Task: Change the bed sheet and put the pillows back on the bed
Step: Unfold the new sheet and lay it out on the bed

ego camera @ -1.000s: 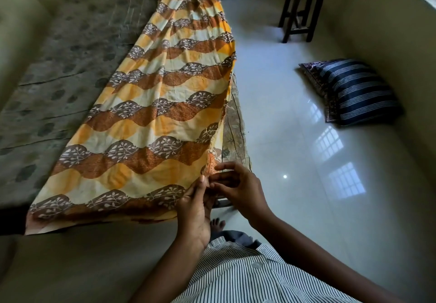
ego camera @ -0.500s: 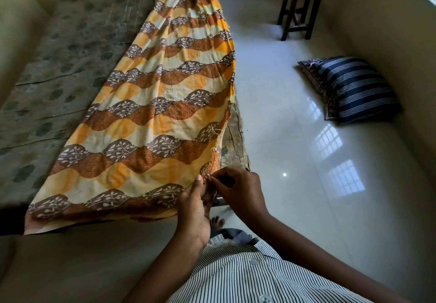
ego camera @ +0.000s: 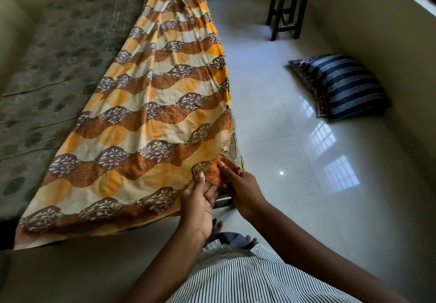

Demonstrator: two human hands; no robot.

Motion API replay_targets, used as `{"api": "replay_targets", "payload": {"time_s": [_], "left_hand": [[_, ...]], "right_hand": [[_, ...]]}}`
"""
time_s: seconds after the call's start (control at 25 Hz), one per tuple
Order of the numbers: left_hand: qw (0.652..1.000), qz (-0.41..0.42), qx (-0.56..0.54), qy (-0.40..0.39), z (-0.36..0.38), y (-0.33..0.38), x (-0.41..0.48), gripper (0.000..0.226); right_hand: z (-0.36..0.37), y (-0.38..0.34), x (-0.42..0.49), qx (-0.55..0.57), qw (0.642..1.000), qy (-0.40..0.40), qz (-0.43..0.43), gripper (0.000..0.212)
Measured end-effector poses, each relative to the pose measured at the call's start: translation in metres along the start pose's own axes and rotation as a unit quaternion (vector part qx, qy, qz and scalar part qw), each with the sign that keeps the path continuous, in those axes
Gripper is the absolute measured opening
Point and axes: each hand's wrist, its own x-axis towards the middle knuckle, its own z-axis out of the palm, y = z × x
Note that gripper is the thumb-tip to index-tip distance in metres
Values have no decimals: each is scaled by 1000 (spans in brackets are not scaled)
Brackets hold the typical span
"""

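Note:
An orange, cream and brown wave-patterned bed sheet (ego camera: 151,118) lies in a long folded strip along the right side of the grey mattress (ego camera: 47,85). At its near right corner my left hand (ego camera: 198,199) pinches the sheet's edge, thumb on top. My right hand (ego camera: 240,187) grips the same corner from the right, fingers curled into the cloth. A dark blue striped pillow (ego camera: 346,88) lies on the floor against the right wall, on top of a second patterned one (ego camera: 304,71).
A dark wooden stool (ego camera: 290,3) stands at the far end of the glossy tiled floor (ego camera: 295,161). The wall runs along the right. My bare toes (ego camera: 217,226) show below the bed's corner.
Both hands have stayed at the sheet's near right corner; the corner cloth is now drawn over my fingers and my right hand's fingers have closed into it.

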Motion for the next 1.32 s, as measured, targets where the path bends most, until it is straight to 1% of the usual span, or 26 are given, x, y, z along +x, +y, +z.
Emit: {"api": "replay_targets", "payload": {"time_s": [0.04,0.12,0.2,0.4,0.52,0.68,0.8,0.88,0.92,1.0,1.04,1.08,1.12,1.16,1.2,1.24,1.32], "left_hand": [[1000,-2,-7,2,3,0,1,20],[1000,-1,-27,-3,9,4,2,20],[999,-2,-34,-31,17,8,2,19],[994,-12,1,-106,42,6,-2,14],[990,-28,23,-140,61,-1,-7,14],[978,-40,48,-200,87,-10,-13,18],[974,-52,65,-210,96,-19,-8,17],[973,-64,72,-211,100,-26,-2,17],[973,-69,77,-208,101,-29,0,16],[974,-74,90,-193,100,-35,5,16],[974,-77,98,-187,99,-38,9,16],[974,-80,103,-185,97,-40,12,16],[974,-82,106,-184,94,-42,15,16],[974,-82,109,-183,92,-44,18,16],[973,-80,114,-184,90,-46,20,16],[971,-78,126,-186,87,-48,22,16],[963,-63,177,-191,82,-55,25,22]], "right_hand": [[-5,-2,4,-11,999,39,-12,39],[-25,-8,7,-8,992,109,-55,28],[-54,-18,1,14,983,152,-99,21],[-128,-23,-14,21,955,259,-145,24],[-159,-39,-22,33,935,307,-173,20],[-195,-66,-26,54,913,339,-219,16],[-217,-70,-14,94,899,368,-219,21],[-228,-58,-1,103,891,405,-180,22],[-232,-48,5,109,891,418,-142,23],[-232,-23,14,101,907,404,-63,29],[-227,-12,16,62,919,387,-26,34],[-219,-3,12,-6,929,370,2,39],[-209,3,6,-90,933,348,16,43],[-198,6,0,-160,932,326,9,42],[-186,3,-6,-193,935,297,-11,39],[-174,-3,-11,-177,950,256,-32,36],[-151,-29,-16,-70,983,163,-53,37]]}}
